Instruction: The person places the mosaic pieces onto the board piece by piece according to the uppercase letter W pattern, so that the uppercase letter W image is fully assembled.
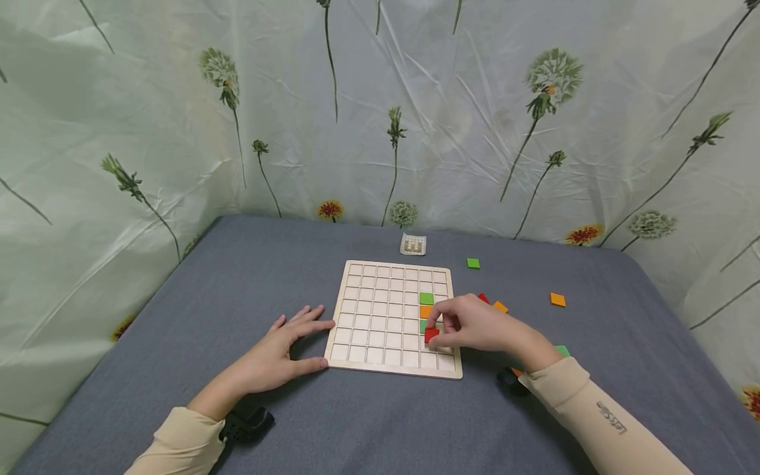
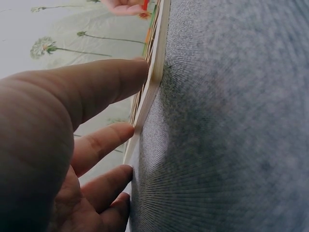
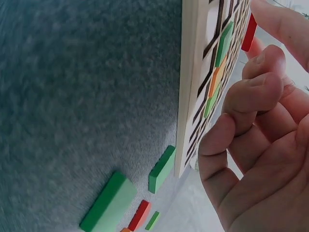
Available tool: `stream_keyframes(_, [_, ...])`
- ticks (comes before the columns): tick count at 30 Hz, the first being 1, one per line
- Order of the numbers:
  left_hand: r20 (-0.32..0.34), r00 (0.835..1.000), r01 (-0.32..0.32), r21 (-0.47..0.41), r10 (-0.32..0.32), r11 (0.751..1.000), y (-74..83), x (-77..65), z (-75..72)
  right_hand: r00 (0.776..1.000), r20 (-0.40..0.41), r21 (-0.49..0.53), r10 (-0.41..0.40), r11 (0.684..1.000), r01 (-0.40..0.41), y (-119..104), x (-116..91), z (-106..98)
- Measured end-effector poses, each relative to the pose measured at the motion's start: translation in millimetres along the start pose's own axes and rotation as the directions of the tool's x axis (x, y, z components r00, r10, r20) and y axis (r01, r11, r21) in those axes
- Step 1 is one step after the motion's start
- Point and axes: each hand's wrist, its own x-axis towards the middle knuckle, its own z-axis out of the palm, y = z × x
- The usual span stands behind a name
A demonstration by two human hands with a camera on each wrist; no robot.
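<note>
A pale wooden grid board [image 1: 380,324] lies flat on the blue-grey cloth. Toward its right side, a green tile [image 1: 426,299], an orange tile [image 1: 425,312] and another green tile [image 1: 423,326] sit in one column of cells. Just below them, my right hand [image 1: 475,324] pinches a red tile [image 1: 431,335] between thumb and forefinger; in the right wrist view this red tile [image 3: 249,33] is tilted above the board, its other fingers curled. With fingers spread, my left hand [image 1: 276,353] touches the board's left edge; its thumb [image 2: 111,84] rests against the rim.
Loose tiles lie right of the board: a green one [image 1: 473,263], an orange one [image 1: 557,299], and others partly behind my right arm. A small patterned card [image 1: 413,244] lies beyond the board. Flowered fabric [image 1: 356,99] hangs behind the table.
</note>
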Motion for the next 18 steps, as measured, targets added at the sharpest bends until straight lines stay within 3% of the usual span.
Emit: stream_keyframes(18, [-0.007,1.000,-0.007,0.001,0.007,1.000,0.7,-0.5,-0.4,1.000,0.014,-0.020,-0.011,1.000,0.011,0.7,1.1,7.4])
